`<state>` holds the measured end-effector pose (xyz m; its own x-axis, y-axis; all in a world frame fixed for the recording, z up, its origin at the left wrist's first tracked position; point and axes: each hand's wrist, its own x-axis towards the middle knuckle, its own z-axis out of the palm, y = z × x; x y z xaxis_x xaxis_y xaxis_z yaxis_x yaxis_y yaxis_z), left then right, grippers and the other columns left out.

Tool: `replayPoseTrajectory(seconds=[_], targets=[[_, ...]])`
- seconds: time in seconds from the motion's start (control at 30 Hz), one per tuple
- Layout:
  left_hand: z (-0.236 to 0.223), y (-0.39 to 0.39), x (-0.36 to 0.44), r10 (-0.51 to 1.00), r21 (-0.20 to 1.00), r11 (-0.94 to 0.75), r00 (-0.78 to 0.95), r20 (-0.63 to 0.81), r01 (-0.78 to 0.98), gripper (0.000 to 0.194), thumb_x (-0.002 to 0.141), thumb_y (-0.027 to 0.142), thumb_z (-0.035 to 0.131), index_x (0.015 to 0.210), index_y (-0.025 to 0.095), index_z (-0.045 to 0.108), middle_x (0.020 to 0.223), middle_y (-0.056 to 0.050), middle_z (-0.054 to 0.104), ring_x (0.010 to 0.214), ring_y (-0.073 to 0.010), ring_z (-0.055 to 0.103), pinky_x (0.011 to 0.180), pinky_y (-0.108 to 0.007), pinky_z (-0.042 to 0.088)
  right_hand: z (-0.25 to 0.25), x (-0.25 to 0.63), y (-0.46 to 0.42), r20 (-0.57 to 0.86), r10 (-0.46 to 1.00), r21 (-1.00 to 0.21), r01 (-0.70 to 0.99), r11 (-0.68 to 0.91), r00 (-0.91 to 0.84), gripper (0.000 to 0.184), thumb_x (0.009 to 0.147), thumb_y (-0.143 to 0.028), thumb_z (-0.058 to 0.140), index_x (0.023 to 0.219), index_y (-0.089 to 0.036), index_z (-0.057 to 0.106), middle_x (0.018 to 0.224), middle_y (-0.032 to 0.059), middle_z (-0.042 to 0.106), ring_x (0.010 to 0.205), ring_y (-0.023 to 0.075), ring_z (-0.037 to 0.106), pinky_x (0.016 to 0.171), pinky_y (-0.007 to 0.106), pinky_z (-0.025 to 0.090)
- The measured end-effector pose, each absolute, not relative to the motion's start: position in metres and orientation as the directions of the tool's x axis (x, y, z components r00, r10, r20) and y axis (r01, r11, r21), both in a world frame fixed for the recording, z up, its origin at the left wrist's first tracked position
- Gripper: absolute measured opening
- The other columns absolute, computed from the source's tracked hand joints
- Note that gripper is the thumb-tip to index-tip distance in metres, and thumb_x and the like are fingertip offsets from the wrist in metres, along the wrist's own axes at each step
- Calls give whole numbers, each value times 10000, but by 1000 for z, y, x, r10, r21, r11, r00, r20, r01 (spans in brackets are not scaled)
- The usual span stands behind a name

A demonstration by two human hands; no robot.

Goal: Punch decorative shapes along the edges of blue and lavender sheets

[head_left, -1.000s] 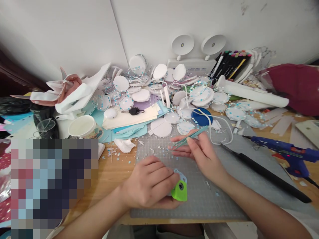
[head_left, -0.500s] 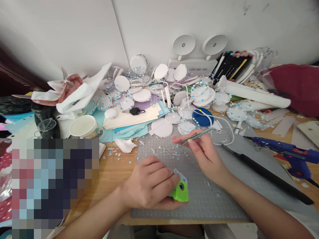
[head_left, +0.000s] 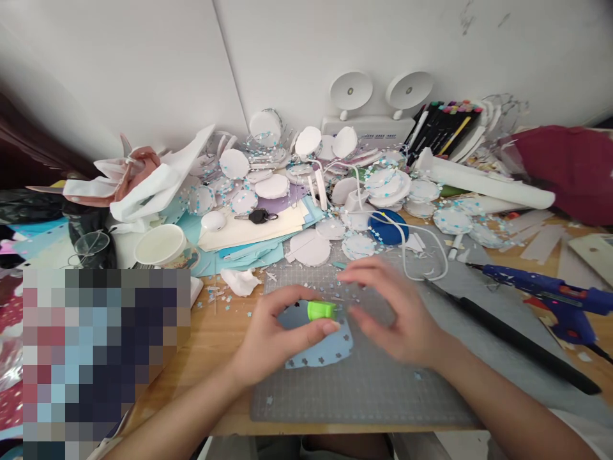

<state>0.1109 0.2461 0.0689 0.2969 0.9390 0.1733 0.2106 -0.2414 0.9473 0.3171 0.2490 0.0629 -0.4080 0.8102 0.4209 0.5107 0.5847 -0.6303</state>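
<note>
My left hand (head_left: 282,335) is closed around a small lime-green craft punch (head_left: 322,311), thumb along its near side and fingers at its far side. A light-blue sheet of paper (head_left: 316,350) with flower-shaped holes along its edge lies under that hand and the punch. Just right of the punch, my right hand (head_left: 397,313) is open, its fingers spread and slightly blurred, with nothing seen in them. The teal tip of the tweezers (head_left: 339,264) shows on the grey cutting mat (head_left: 383,390) beyond my right fingertips; the rest is hidden. Tiny blue cut-outs lie scattered on the mat.
White discs (head_left: 310,247) with blue-beaded strands are heaped along the back. A black-handled knife (head_left: 522,338) and a blue glue gun (head_left: 550,287) lie at right. A paper cup (head_left: 160,246) stands at left, and a white cable (head_left: 433,233) curls behind my right hand.
My right hand has let go of the tweezers, now on the mat, and opened beside the punch. My left hand has turned and raised the punch, and more of the blue paper shows.
</note>
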Motion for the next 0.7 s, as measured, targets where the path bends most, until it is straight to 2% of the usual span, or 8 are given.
replayPoseTrajectory(seconds=[0.1,0.17,0.33,0.43,0.5,0.57,0.63,0.7], targets=[[63,247,111,930,959,-184,354,98,218,262,751,407,688,849,164,687,780,-19,705,729,-169,626,670,-250,492,65,311,241,332,764,-748,340,571,-553,503,814,-271,625,1276,-297,428,1151,84,521,1059,250,515,880,397,456],[60,248,111,898,959,-189,432,83,210,315,788,455,636,828,146,682,734,-20,674,679,-155,586,617,-236,465,63,308,238,320,767,-780,305,546,-556,460,816,-255,632,1240,-297,458,1106,73,546,1030,240,529,879,393,457],[59,251,112,864,954,-148,504,-4,261,346,885,413,509,729,131,635,622,11,534,574,-99,453,517,-200,374,60,312,245,312,894,-891,229,393,-321,291,883,-258,536,1169,-274,486,1038,63,549,937,208,556,811,362,485],[63,249,112,888,957,-99,458,-39,274,324,871,392,531,680,139,596,609,20,487,563,-94,428,485,-193,352,53,316,257,362,918,-854,336,397,-164,265,885,-278,539,1146,-254,508,1008,65,557,875,199,557,781,360,488],[66,243,110,911,973,-67,412,-30,219,255,837,392,580,757,151,609,636,21,508,565,-94,442,482,-191,366,44,318,267,393,907,-783,462,417,-152,276,871,-289,561,1140,-236,528,978,73,575,843,207,560,766,379,491],[67,233,108,926,991,-1,374,-48,130,242,803,396,624,856,161,597,655,22,535,564,-97,472,494,-197,396,36,318,273,425,882,-701,543,463,-204,307,868,-286,560,1167,-223,530,1019,97,590,916,237,563,823,430,479],[66,221,104,931,994,103,346,-113,48,277,782,406,650,878,165,554,641,24,551,552,-100,506,501,-207,423,34,318,275,464,855,-658,555,509,-234,329,877,-279,539,1201,-219,520,1121,123,574,1042,263,532,890,470,447],[63,208,101,928,979,205,318,-192,-7,308,769,415,668,875,171,514,644,17,580,553,-109,546,511,-221,450,38,317,271,468,848,-692,494,526,-248,295,893,-275,512,1182,-221,533,1138,122,568,1052,251,531,880,446,455]])
